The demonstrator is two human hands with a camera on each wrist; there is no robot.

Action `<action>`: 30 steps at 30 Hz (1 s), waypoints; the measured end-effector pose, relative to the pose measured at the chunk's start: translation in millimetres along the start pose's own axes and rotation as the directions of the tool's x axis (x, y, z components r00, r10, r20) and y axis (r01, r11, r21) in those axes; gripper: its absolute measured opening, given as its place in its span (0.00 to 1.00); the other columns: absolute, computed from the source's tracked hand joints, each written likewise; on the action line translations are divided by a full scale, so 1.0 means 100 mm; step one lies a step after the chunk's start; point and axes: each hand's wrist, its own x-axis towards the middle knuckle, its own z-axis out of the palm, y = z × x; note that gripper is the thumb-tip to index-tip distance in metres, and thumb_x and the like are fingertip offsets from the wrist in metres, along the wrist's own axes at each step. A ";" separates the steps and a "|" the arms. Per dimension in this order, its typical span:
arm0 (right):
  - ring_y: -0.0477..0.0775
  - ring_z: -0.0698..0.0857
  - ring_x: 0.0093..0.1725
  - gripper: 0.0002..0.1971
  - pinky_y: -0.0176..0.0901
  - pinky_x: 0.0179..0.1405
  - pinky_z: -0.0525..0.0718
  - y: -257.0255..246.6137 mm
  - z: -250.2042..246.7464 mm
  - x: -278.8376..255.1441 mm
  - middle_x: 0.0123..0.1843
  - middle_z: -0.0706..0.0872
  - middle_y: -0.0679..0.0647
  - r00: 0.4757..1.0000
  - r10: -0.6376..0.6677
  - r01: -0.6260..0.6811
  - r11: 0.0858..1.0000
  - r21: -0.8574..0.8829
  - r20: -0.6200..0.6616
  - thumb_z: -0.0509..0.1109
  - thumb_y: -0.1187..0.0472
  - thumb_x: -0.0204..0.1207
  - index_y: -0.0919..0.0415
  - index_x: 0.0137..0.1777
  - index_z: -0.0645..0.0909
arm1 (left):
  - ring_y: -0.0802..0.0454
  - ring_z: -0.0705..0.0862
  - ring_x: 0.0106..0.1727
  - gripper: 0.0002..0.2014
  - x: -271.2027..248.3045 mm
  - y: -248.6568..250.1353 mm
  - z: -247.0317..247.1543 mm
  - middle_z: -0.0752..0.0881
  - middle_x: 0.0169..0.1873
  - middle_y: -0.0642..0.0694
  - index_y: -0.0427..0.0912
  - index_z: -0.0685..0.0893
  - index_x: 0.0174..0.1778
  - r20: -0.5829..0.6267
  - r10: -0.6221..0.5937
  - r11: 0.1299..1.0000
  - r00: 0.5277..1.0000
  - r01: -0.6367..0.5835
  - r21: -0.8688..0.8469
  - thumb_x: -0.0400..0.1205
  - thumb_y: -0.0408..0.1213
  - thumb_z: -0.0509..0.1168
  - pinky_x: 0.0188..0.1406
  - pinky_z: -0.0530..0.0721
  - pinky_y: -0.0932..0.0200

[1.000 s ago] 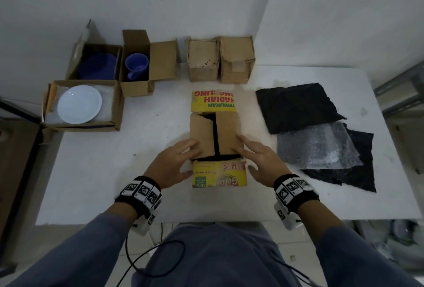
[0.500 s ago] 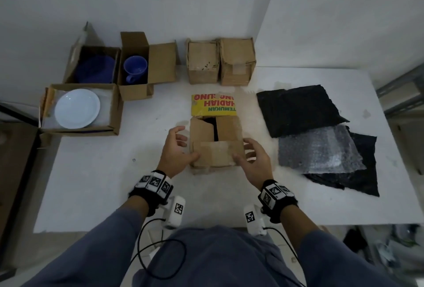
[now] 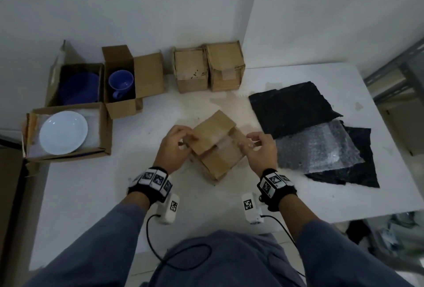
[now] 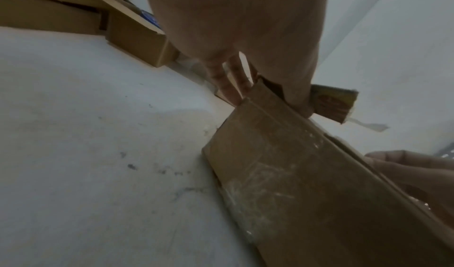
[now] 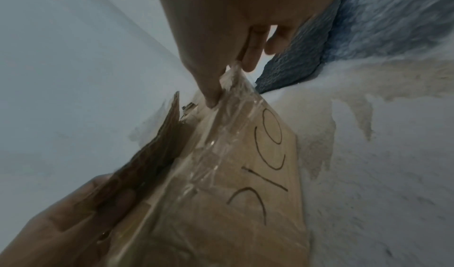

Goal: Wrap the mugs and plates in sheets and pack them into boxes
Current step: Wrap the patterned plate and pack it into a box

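From the head view, a small cardboard box (image 3: 215, 146) sits turned at an angle on the white counter (image 3: 96, 195), between both hands. The left hand (image 3: 172, 146) pinches the edge of the raised top flap (image 3: 212, 132); the right hand (image 3: 259, 149) curls its fingers on the far side, at a strip of clear tape (image 3: 226, 145). A blue mug (image 3: 121, 84) and a white plate (image 3: 63, 132) wait unwrapped in open boxes at the left, and black and bubble sheets (image 3: 314, 146) lie to the right.

The left wrist view shows fingers (image 4: 221, 77) at the flap's corner, thumb on its other face.

In the right wrist view the right hand's thumb (image 5: 209, 83) and fingers pinch crinkled tape over the box top.

The risk, as I judge it: the worn tape tears or refuses to stick, so the flaps spring open, or a hard pull tips the light box.
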 end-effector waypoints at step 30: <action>0.53 0.73 0.45 0.30 0.52 0.46 0.82 -0.05 0.26 -0.05 0.47 0.68 0.48 0.996 -0.014 -0.001 0.986 -0.167 -0.089 0.81 0.35 0.52 0.51 0.40 0.69 | 0.46 0.77 0.57 0.22 0.04 0.42 0.63 0.72 0.57 0.47 0.52 0.74 0.44 -0.056 -0.181 0.862 0.982 0.185 0.473 0.72 0.67 0.67 0.57 0.74 0.46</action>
